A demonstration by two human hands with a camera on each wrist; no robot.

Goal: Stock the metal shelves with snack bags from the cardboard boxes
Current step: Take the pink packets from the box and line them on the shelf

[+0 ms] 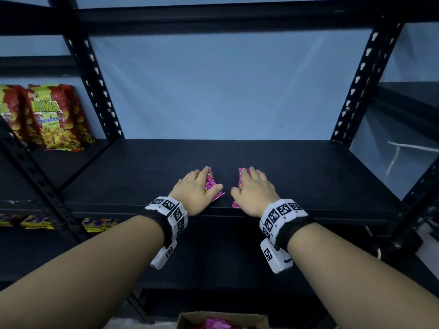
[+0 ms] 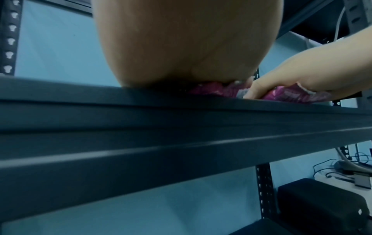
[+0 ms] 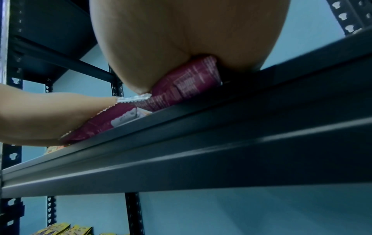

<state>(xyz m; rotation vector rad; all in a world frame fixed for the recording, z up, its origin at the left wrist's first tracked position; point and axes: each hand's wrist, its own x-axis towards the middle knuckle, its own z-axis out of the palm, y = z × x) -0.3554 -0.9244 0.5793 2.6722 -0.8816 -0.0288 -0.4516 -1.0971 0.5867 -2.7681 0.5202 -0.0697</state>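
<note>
Both hands lie palm-down near the front edge of a black metal shelf (image 1: 308, 176), each on its own pink snack bag. The left hand (image 1: 196, 189) covers the left pink bag (image 1: 211, 184), fingers laid over it and thumb curled along its right edge, so it grips the bag against the shelf. The right hand (image 1: 255, 191) does the same with the right pink bag (image 1: 241, 180), its thumb tucked at the bag's left edge near the shelf lip. The two bags lie flat, just beside each other with a narrow strip of bare shelf between them.

On the neighbouring shelf unit to the left, red and yellow chip bags (image 1: 57, 117) stand upright against the pale blue wall (image 1: 225, 91). Yellow packets (image 1: 99, 225) lie on the level below. At the bottom, an open cardboard box (image 1: 223, 320) holds more pink bags.
</note>
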